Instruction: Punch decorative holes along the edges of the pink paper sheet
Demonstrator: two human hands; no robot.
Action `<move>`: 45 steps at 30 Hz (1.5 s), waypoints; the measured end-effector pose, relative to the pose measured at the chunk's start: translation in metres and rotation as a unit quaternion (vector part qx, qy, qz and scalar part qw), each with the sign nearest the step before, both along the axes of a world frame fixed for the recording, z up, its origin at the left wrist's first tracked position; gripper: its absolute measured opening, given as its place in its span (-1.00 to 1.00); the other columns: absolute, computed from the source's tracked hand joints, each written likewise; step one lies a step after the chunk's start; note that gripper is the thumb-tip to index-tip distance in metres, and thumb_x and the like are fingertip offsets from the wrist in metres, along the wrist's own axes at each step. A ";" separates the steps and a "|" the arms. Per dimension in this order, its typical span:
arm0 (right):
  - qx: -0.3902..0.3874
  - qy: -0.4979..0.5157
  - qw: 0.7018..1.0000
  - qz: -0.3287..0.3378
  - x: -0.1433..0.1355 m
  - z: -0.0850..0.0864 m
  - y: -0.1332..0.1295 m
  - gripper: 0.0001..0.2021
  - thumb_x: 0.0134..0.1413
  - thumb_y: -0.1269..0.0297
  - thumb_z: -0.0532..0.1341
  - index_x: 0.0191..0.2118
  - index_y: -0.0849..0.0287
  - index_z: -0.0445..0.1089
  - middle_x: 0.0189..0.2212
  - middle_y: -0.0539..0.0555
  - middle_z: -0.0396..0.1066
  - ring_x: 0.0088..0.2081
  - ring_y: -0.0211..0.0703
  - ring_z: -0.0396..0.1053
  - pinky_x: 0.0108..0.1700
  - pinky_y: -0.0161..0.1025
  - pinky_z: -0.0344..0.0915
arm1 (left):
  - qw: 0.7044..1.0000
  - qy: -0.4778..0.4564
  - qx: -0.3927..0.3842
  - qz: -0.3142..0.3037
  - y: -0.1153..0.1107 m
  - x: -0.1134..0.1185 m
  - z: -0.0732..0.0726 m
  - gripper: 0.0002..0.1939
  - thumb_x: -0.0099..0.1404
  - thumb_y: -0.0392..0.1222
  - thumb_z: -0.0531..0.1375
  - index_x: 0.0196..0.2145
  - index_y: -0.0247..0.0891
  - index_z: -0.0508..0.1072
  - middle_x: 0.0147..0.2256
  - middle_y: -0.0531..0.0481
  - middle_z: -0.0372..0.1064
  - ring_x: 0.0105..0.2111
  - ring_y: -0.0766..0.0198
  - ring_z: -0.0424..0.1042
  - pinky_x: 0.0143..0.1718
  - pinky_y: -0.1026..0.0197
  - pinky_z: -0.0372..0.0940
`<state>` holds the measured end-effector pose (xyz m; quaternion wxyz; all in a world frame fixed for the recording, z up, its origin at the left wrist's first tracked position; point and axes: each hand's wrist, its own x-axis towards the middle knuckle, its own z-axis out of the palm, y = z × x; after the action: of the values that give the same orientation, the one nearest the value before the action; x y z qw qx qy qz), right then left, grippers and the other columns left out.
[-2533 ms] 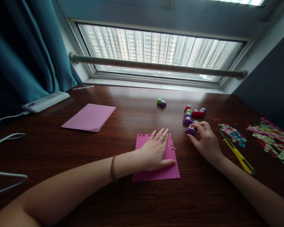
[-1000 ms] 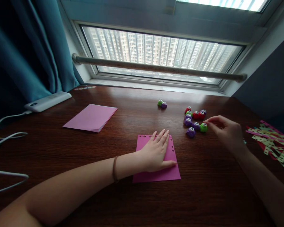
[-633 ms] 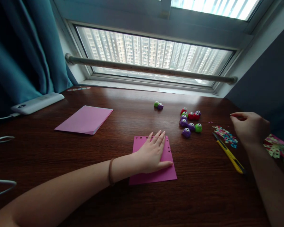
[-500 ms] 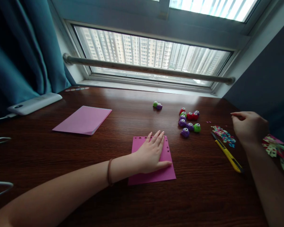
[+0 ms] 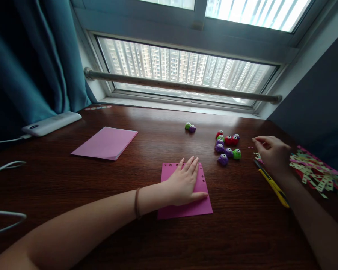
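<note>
On the dark wooden table (image 5: pixel 73 187), near its front edge: left hand (image 5: pixel 183 183) spread flat on a magenta punched paper square (image 5: pixel 186 208).
Right hand (image 5: pixel 273 153), fingertips pinched, whether on anything I cannot tell, hovers toward the right edge beside small coloured craft punches (image 5: pixel 227 147).

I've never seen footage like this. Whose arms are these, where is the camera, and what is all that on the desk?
There is no machine here: a person wears a camera on the head, looking forward and down, so both arms reach in from the bottom edge. The left hand lies flat on a pink punched sheet, pressing it to the wooden desk. The right hand, fingers loosely curled, hovers over a small heap of confetti beside a yellow utility knife; whether it pinches anything is unclear. Between the hands sits a cluster of small craft punches, red, green and purple, with two more farther back. A stack of pink paper lies to the left, paper scraps to the far right.
</note>
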<state>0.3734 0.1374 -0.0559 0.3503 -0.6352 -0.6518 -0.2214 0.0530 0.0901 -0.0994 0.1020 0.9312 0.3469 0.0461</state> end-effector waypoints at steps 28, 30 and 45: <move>-0.257 0.106 0.946 0.169 -0.152 -0.011 0.084 -0.68 -0.08 0.10 0.27 -0.28 0.25 0.31 -0.34 0.17 0.42 -0.30 -0.09 0.39 -0.19 -0.13 0.28 | 0.998 -0.055 -0.028 -0.013 0.001 -0.004 0.001 0.09 0.09 0.49 -0.21 0.21 -0.59 -0.20 0.24 -0.42 -0.39 0.23 -0.12 -0.50 0.18 -0.20 -0.43; -0.271 0.153 0.929 0.201 -0.142 -0.005 0.044 -0.63 -0.03 0.01 0.21 -0.24 0.24 0.27 -0.39 0.11 0.44 -0.44 -0.18 0.39 -0.34 -0.22 0.33 | 0.997 -0.043 -0.065 -0.022 0.005 -0.005 0.005 0.18 0.00 0.54 -0.14 0.22 -0.56 -0.26 0.24 -0.41 -0.46 0.22 -0.15 -0.53 0.18 -0.21 -0.41; -0.361 0.242 0.851 0.295 -0.101 -0.022 -0.078 -0.69 -0.06 0.18 0.25 -0.17 0.19 0.39 -0.32 0.08 0.44 -0.33 -0.13 0.40 -0.29 -0.22 0.35 | 0.999 0.006 -0.041 -0.035 0.004 -0.004 0.009 0.12 0.06 0.48 -0.10 0.22 -0.56 -0.31 0.24 -0.40 -0.47 0.23 -0.06 -0.52 0.19 -0.16 -0.42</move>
<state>0.2720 0.0591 -0.0779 0.2921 -0.5286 -0.7368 0.3039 0.0491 0.0939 -0.0906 0.1395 0.9381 0.3162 0.0230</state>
